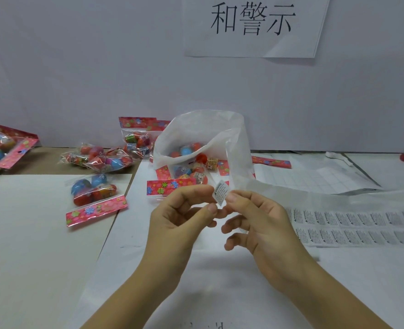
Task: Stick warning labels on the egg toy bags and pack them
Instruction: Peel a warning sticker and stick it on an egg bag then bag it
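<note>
Here left hand (pixel 179 217), right hand (pixel 258 224) pinch label (pixel 220 193) edges.

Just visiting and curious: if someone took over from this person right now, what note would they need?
The left hand and right hand both pinch one warning label, off the label sheet lying on the right.
One egg toy bag lies just beyond the hands, by the white packing bag, which already holds several.
Left to do: stick this label, pack, then handle the loose bags on the left.
</note>
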Demonstrator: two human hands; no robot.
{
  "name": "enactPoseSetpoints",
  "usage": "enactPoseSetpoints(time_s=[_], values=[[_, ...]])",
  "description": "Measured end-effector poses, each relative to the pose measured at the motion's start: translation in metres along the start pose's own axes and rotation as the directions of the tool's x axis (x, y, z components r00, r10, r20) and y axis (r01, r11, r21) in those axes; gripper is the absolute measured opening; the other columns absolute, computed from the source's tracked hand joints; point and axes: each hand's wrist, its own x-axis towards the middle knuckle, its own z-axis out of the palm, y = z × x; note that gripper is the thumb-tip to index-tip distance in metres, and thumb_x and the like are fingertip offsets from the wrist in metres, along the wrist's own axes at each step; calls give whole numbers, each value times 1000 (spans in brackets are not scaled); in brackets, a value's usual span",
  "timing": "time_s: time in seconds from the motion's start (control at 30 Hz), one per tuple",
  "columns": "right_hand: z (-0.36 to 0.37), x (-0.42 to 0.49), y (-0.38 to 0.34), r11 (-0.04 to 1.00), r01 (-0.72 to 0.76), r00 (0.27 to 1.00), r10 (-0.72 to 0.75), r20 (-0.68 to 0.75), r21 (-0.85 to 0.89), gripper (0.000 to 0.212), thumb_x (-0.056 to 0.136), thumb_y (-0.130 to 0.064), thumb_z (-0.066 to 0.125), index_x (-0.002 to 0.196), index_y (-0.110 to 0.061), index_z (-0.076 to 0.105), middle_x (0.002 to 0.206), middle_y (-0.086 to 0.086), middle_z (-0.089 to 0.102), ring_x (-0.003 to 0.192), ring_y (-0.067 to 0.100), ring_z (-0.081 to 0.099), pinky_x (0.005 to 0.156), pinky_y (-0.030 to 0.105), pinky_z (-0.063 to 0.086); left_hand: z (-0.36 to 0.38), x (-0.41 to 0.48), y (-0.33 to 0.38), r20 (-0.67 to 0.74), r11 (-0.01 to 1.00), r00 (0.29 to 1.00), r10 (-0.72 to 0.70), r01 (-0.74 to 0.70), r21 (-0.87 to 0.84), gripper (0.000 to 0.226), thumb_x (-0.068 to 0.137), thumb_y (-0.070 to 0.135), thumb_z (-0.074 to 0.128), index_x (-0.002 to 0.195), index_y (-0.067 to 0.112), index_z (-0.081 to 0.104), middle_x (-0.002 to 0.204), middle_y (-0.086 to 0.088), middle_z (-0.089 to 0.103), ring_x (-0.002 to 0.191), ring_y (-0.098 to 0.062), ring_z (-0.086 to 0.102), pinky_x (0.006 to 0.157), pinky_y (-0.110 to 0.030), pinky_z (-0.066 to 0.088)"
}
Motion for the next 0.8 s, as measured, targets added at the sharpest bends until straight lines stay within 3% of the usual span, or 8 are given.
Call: enactPoseSetpoints(time_s=[0.17, 0.27, 0.4, 0.5, 0.57, 0.63, 0.7, 0.8], values=[[-2, 2, 1, 998, 48, 997, -51, -52, -51, 11, 86, -16, 64, 79, -14, 72, 72, 4, 66, 59, 13, 59, 45, 25, 47, -1, 2, -2, 13, 997, 1000, -1, 0, 75, 26, 84, -1, 66, 93, 23, 71, 85, -1, 76, 78, -20, 74, 64, -19, 55], [-3, 4, -1, 993, 111, 987, -106, -119, 36, 11, 90, -13, 58, 82, -10, 65, 67, -1, 61, 56, 11, 57, 44, 25, 47, -11, 9, -2, -61, 941, 994, 94, -69, 332, 30, 84, 8, 71, 103, 31, 65, 94, 12, 74, 85, -7, 71, 66, -14, 54], [-7, 10, -1, 992, 99, 993, -93, -71, 77, 5, 93, -12, 54, 93, -12, 60, 76, 3, 66, 63, 17, 64, 50, 31, 53, -44, 36, -6, -202, 355, 971, 125, 146, 923, 77, 80, 55, 70, 144, 28, 36, 136, 5, 54, 121, -13, 53, 92, -35, 53], [-7, 12, 14, 983, 91, 996, -90, 12, -157, 31, 80, -24, 69, 107, -29, 54, 98, 3, 67, 81, 14, 68, 65, 29, 56, -65, 50, -9, -304, 19, 942, -145, 310, 951, 91, 79, 79, 44, 146, 19, 38, 143, -8, 49, 128, -27, 47, 99, -44, 48], [-4, 10, 27, 924, 122, 989, -84, 120, -363, 49, 77, -29, 73, 113, -45, 43, 112, -8, 60, 97, 6, 63, 79, 21, 51, -70, 52, -15, -290, -68, 937, -194, 282, 957, 82, 80, 80, 37, 134, 20, 53, 128, -7, 56, 118, -25, 50, 95, -38, 48], [-3, 9, 40, 862, 144, 979, -53, 196, -485, 61, 84, -27, 72, 117, -57, 30, 126, -19, 47, 112, -2, 52, 87, 10, 44, -70, 54, -18, -291, 86, 939, -185, 311, 947, 65, 80, 73, 52, 121, 23, 59, 115, -3, 61, 108, -22, 55, 92, -40, 52], [-3, 10, 46, 821, 167, 974, -53, 219, -547, 71, 85, -29, 70, 119, -66, 20, 133, -19, 40, 120, -3, 46, 89, 4, 40, -64, 53, -19, -303, 462, 925, -228, 377, 803, 46, 78, 54, 72, 109, 23, 57, 108, 0, 62, 98, -20, 62, 83, -43, 57], [-3, 10, 46, 830, 219, 967, -114, 229, -513, 77, 80, -37, 70, 117, -77, 15, 137, -17, 40, 119, 3, 52, 94, 15, 42, -51, 45, -11, -270, 817, 948, -171, 290, 499, 36, 76, 29, 80, 95, 30, 50, 102, -1, 61, 87, -18, 64, 60, -30, 55]])
